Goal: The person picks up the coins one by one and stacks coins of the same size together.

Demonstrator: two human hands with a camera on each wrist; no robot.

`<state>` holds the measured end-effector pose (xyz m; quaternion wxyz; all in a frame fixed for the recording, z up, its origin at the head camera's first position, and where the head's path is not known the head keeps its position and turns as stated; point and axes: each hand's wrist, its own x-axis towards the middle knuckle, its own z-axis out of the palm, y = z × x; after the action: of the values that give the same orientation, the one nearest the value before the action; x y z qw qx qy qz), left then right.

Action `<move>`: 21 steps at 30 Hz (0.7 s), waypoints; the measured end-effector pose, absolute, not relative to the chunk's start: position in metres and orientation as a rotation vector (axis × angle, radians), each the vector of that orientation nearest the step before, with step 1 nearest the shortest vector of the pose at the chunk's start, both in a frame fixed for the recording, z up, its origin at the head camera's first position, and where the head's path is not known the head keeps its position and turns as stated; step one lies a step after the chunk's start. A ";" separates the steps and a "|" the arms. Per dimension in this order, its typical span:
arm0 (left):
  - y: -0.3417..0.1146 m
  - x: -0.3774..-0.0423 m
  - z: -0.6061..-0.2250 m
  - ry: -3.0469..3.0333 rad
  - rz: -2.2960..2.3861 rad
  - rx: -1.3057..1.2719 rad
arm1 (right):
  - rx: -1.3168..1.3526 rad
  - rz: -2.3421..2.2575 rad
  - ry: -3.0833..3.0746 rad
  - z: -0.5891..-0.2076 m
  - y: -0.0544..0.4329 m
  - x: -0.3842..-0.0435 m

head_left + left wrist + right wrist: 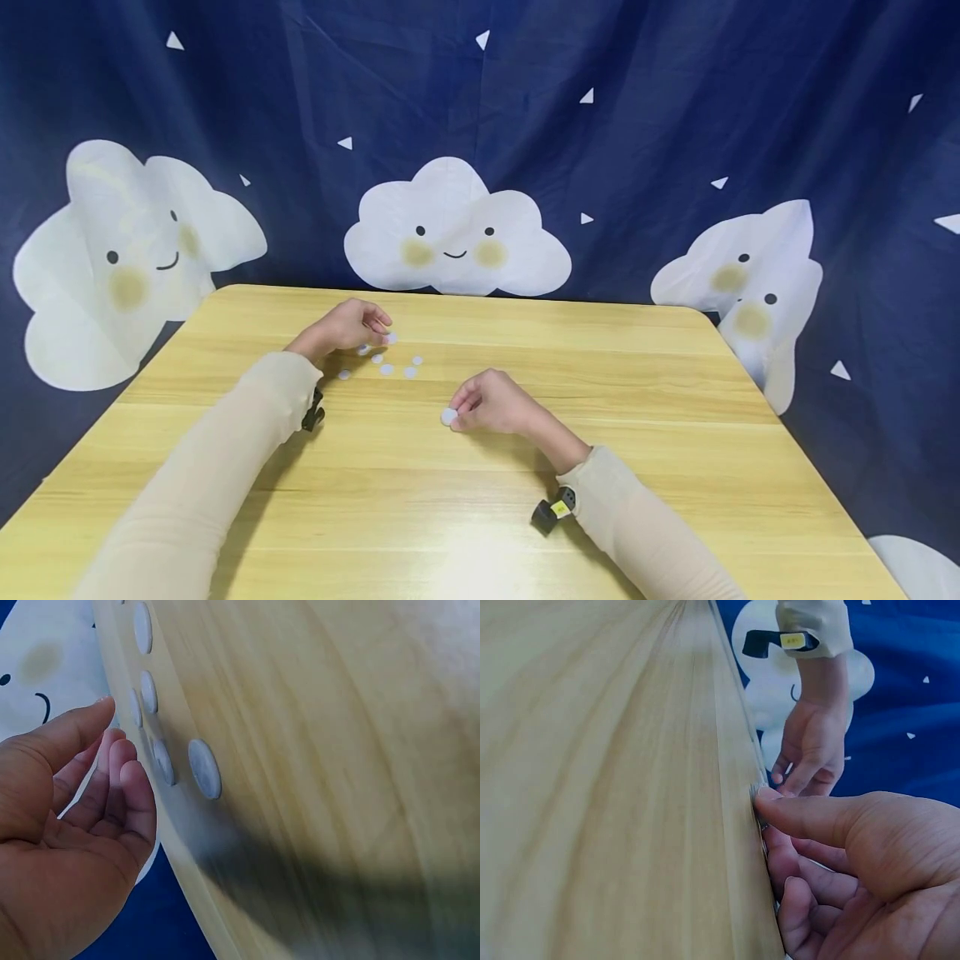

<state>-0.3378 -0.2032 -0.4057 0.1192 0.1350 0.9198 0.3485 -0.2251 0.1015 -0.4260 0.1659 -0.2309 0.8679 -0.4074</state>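
Note:
Toward the far left of the table, my left hand (351,325) reaches over a loose group of small round white discs. Its fingers curve loosely, with a gap between thumb and fingertips, and the thumb tip is right at one disc (391,337). In the left wrist view a pale disc (204,769) lies below that hand's fingers (139,787). Nearer the table's middle, my right hand (491,404) pinches another white disc (448,416) between thumb and fingers, tilted up close over the wood. The right wrist view shows this disc edge-on at the thumb tip (769,793).
Several more discs, such as one disc (386,369) and another disc (410,372), lie flat between the hands. The wooden table (637,375) ends at a dark blue curtain (637,50) printed with clouds. Black straps sit at both sleeves.

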 end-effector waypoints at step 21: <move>-0.199 -0.350 -0.415 2.680 0.998 0.359 | -0.682 -1.140 2.493 -0.427 0.101 -0.226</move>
<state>-0.3497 -0.1988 -0.4152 0.1294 0.1235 0.9220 0.3435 -0.2263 0.1006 -0.4273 0.1578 -0.2383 0.8715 -0.3984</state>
